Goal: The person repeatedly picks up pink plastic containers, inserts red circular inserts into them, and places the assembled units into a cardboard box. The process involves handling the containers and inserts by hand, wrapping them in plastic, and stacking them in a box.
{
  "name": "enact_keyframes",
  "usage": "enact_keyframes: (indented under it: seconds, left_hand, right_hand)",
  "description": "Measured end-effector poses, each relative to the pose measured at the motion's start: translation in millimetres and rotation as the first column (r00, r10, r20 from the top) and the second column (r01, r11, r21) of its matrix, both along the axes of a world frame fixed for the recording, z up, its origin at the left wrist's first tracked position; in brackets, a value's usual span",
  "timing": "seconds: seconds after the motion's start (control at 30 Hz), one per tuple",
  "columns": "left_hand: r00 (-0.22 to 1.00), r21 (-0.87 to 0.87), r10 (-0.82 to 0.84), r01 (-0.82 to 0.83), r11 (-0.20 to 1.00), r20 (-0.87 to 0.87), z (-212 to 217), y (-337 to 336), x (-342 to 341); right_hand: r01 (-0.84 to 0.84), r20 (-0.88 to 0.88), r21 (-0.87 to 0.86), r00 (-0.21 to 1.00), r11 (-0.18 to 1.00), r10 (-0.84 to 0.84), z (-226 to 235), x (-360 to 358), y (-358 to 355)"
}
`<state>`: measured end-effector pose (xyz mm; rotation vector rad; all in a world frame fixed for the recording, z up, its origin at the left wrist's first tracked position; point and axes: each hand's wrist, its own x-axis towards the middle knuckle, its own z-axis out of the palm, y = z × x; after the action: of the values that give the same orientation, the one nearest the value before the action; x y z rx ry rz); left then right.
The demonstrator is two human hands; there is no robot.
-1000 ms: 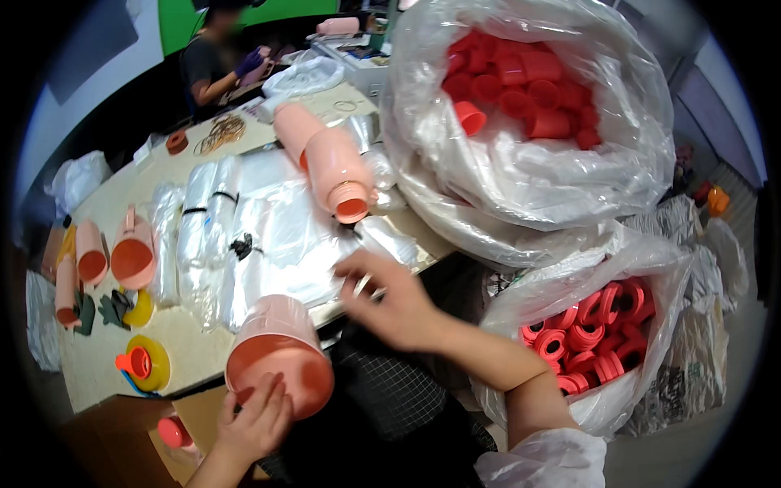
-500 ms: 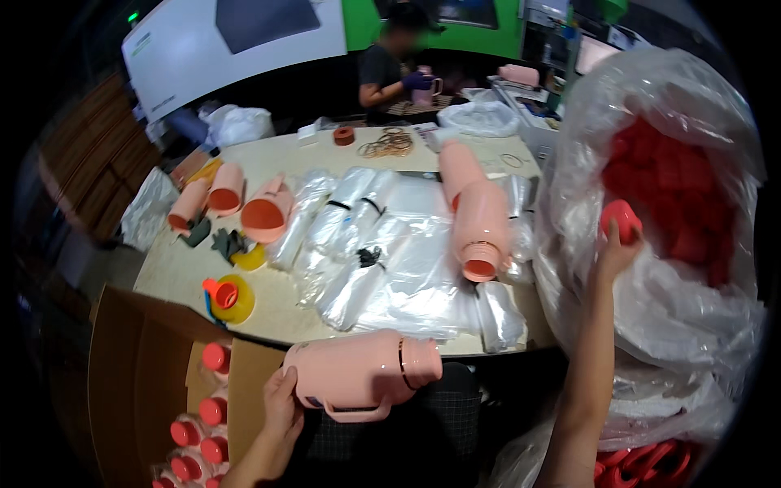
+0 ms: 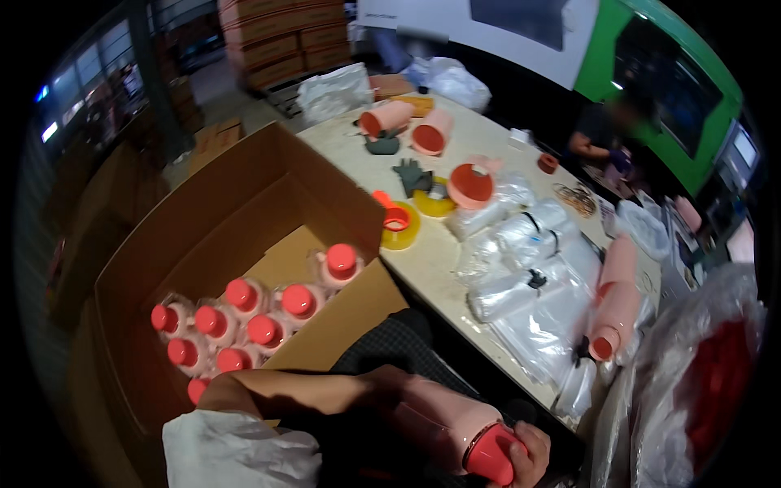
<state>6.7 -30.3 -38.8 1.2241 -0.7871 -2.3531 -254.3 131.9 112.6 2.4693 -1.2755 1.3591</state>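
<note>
A pink vacuum jug (image 3: 447,416) lies tilted across my lap, its neck pointing down to the right. My left hand (image 3: 386,379), in shadow, holds it around the base end. At the other end a red cap (image 3: 490,454) sits over the mouth, and the fingers of my right hand (image 3: 530,453) are closed on it. The jug's handle does not show. To the left, an open cardboard box (image 3: 220,183) contains several upright pink jugs in clear plastic, each with a red cap (image 3: 342,260).
On the table (image 3: 439,285) lie clear plastic bags (image 3: 537,325), uncapped pink jugs (image 3: 618,313), yellow tape rolls (image 3: 400,232) and dark gloves (image 3: 411,175). A plastic sack of red parts (image 3: 720,390) stands at the right. Across the table a person (image 3: 602,142) sits working.
My right hand has brought the red cap from beside the sack to the jug's mouth. The jug is lower, nearer my body. My view has turned left, showing more of the box.
</note>
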Motion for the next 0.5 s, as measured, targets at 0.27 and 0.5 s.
enact_keyframes:
  seconds: [0.27, 0.5]
  left_hand:
    - [0.96, -0.997, 0.274, 0.034, 0.064, 0.05, 121.8, -15.7, -6.2]
    - [0.961, -0.999, -0.273, -0.024, 0.042, -0.035, 126.6, -74.5, -33.6]
  right_hand:
    - [-0.034, 0.882, 0.468, -0.04, 0.883, -0.47, -93.0, 24.5, -3.7]
    - [0.317, 0.437, 0.638, 0.601, 0.701, -0.669, -63.4, 65.6, 62.9]
